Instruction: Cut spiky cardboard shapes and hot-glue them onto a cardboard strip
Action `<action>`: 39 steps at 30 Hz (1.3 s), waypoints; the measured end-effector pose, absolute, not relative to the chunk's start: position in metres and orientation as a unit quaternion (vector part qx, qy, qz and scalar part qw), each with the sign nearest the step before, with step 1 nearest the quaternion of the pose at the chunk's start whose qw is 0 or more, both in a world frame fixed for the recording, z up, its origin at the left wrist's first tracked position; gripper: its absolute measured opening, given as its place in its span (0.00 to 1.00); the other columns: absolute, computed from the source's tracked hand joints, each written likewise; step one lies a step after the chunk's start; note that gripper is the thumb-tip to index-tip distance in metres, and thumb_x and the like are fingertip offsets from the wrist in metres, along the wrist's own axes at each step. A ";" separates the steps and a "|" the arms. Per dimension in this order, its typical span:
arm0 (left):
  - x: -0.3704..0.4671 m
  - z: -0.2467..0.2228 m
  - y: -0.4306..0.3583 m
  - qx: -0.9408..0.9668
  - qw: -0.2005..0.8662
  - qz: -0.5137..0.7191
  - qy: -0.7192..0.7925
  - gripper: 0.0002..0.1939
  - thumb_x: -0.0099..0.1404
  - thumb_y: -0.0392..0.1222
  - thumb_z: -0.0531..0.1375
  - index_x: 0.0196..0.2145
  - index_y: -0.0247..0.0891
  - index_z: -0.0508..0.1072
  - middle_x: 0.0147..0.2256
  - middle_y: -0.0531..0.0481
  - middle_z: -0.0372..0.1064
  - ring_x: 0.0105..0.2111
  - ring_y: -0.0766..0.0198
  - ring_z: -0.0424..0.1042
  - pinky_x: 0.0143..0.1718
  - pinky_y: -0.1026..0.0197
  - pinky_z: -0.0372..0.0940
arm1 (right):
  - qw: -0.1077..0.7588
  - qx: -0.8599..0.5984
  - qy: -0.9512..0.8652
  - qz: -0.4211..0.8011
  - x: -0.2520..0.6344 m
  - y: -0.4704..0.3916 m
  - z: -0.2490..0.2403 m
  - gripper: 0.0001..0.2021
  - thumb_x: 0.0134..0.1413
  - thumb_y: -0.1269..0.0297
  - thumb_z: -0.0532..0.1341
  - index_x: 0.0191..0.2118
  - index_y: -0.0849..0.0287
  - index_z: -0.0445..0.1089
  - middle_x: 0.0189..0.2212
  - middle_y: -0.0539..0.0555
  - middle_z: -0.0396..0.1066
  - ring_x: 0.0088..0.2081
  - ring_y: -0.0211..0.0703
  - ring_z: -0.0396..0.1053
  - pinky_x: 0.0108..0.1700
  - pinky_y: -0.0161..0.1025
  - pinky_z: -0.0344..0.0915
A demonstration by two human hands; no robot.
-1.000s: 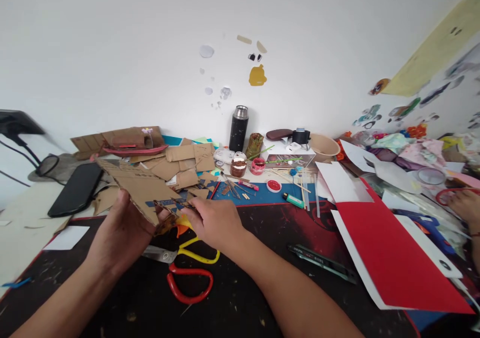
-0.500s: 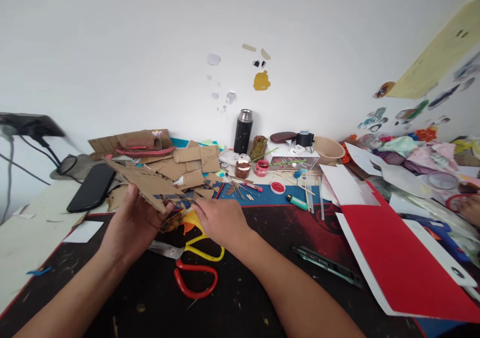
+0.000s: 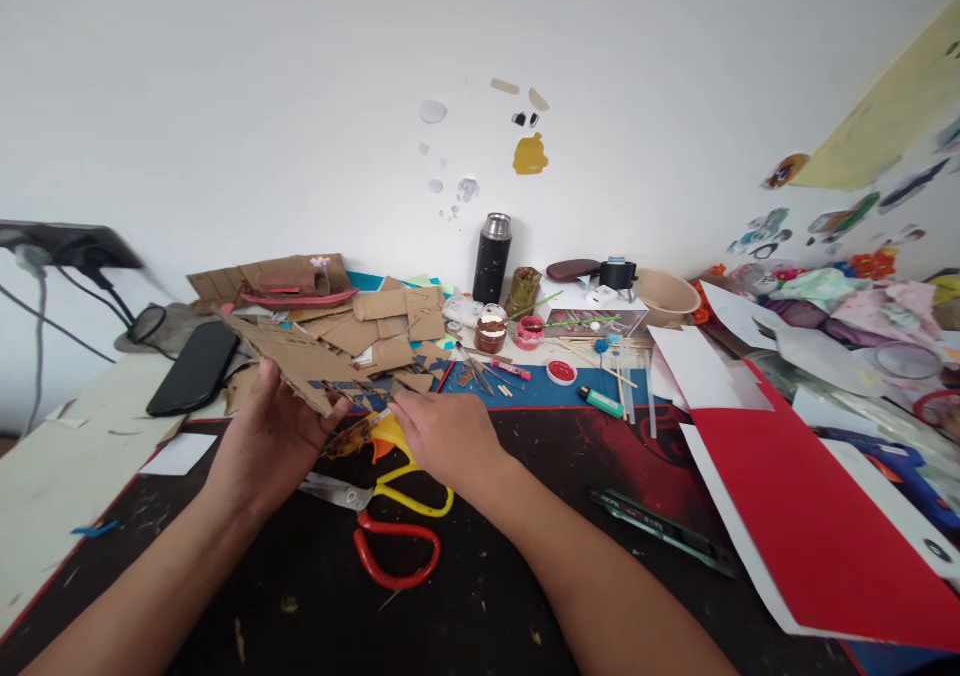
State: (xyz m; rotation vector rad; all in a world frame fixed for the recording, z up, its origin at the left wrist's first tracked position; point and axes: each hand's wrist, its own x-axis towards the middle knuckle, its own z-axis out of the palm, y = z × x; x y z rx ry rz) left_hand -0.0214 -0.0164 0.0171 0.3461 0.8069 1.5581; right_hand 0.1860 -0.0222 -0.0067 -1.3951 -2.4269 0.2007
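A flat piece of brown cardboard (image 3: 289,356) is tilted up at the left of centre, held by my left hand (image 3: 262,446) with the thumb at its lower edge. My right hand (image 3: 446,436) is closed in a pinch at the cardboard's right end, on a thin dark item too small to name. Below both hands, scissors with a red and a yellow handle (image 3: 397,553) lie on the black mat (image 3: 465,611). Beside them is a yellow and orange item (image 3: 388,436), partly hidden by my hands.
Cardboard scraps (image 3: 382,326), a phone (image 3: 193,368), a black flask (image 3: 492,261) and open paint jars (image 3: 491,329) stand or lie behind. A cutter (image 3: 660,531) and red card (image 3: 817,516) are at the right. Another person's hand (image 3: 951,421) shows at the right edge.
The view has shifted slightly, so the background sits a little further right. Both hands keep nearly the same pose at the cardboard.
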 end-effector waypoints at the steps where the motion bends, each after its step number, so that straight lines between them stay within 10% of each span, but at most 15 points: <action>1: -0.022 0.017 -0.016 0.146 0.626 0.679 0.354 0.17 0.77 0.46 0.72 0.61 0.56 0.86 0.44 0.50 0.91 0.30 0.55 0.87 0.27 0.57 0.84 | 0.168 -0.490 -0.852 0.073 0.186 -0.022 -0.007 0.19 0.90 0.58 0.54 0.55 0.58 0.83 0.44 0.61 0.90 0.41 0.53 0.87 0.34 0.41 0.62; 12: -0.039 0.016 -0.008 0.165 0.606 0.709 0.321 0.13 0.78 0.54 0.72 0.52 0.45 0.83 0.45 0.50 0.90 0.35 0.56 0.88 0.34 0.57 0.87 | 0.253 -0.511 -0.802 0.176 0.189 -0.021 -0.005 0.15 0.86 0.61 0.59 0.54 0.54 0.85 0.46 0.58 0.90 0.43 0.50 0.86 0.41 0.41 0.66; 24: -0.045 0.011 -0.009 0.186 0.605 0.693 0.345 0.13 0.78 0.55 0.69 0.53 0.49 0.87 0.31 0.51 0.83 0.27 0.55 0.81 0.31 0.53 0.85 | 0.410 -0.443 -0.566 0.562 0.190 -0.010 -0.010 0.20 0.80 0.48 0.63 0.37 0.56 0.78 0.19 0.44 0.67 0.20 0.37 0.62 0.26 0.35 0.58; 31: -0.042 0.015 -0.014 0.197 0.624 0.692 0.305 0.25 0.71 0.56 0.74 0.64 0.54 0.84 0.54 0.42 0.90 0.47 0.41 0.90 0.39 0.49 0.88 | 0.366 -0.367 -0.456 0.724 0.187 -0.014 -0.004 0.19 0.81 0.47 0.65 0.41 0.57 0.79 0.20 0.42 0.68 0.17 0.32 0.56 0.21 0.32 0.47; 39: -0.055 -0.005 -0.014 0.193 0.661 0.667 0.284 0.33 0.67 0.49 0.79 0.68 0.54 0.82 0.57 0.43 0.90 0.50 0.42 0.91 0.48 0.48 0.88 | 0.348 -0.306 -0.401 0.790 0.186 -0.015 -0.009 0.25 0.80 0.42 0.65 0.39 0.60 0.81 0.19 0.44 0.68 0.16 0.31 0.54 0.20 0.33 0.41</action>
